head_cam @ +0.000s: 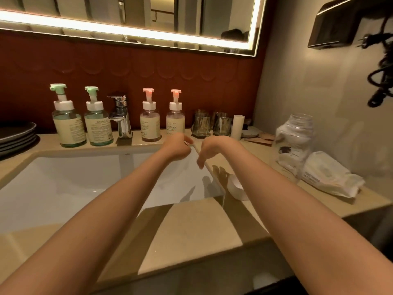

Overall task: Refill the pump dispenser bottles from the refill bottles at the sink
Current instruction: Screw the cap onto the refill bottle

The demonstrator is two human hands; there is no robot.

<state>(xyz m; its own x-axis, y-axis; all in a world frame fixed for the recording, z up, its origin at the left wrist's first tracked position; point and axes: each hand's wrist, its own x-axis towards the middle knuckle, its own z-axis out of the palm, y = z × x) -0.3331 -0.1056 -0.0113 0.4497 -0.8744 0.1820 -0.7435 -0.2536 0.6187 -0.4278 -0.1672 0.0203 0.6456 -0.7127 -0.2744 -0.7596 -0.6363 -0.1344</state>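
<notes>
Dim warm light from the glaring mirror strip [127, 31]; arm shadows cross the counter [191, 231]; wide-angle edges bend.

Two green-pump bottles [69, 126], two pink-pump bottles [150, 124] upright behind sink [63, 177].

open sink basin [63, 179], bottle row [119, 122] behind

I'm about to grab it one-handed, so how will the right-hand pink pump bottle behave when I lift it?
Probably light: the right pink pump bottle looks clear, maybe near empty, above its label. Likely tippy if nudged, being tall and narrow with a pump on top. Its smooth sides may be slippery beside the sink.
</notes>
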